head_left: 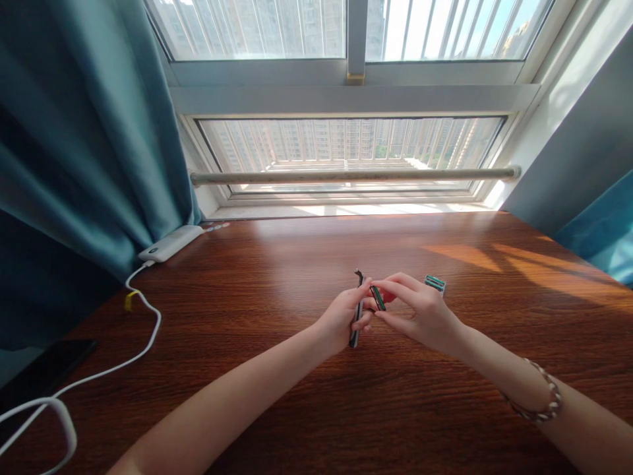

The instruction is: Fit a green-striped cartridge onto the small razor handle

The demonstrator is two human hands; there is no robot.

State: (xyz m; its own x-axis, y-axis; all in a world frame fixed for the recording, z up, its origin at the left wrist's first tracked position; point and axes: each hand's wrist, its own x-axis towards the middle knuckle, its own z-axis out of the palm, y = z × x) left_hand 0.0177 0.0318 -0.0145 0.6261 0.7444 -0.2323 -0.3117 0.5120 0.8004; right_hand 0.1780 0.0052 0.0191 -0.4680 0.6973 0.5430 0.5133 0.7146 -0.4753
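My left hand is closed round a slim dark razor handle, held upright over the wooden desk, its hooked tip pointing up. My right hand pinches a small green-and-black razor cartridge between thumb and fingers, right beside the handle's upper part. A second green cartridge in a clear holder lies on the desk just behind my right hand. A beaded bracelet sits on my right wrist.
A white power bank lies at the desk's back left, with a white cable trailing toward the front left. A dark phone rests at the left edge. Teal curtains hang left; a window with a rail is behind.
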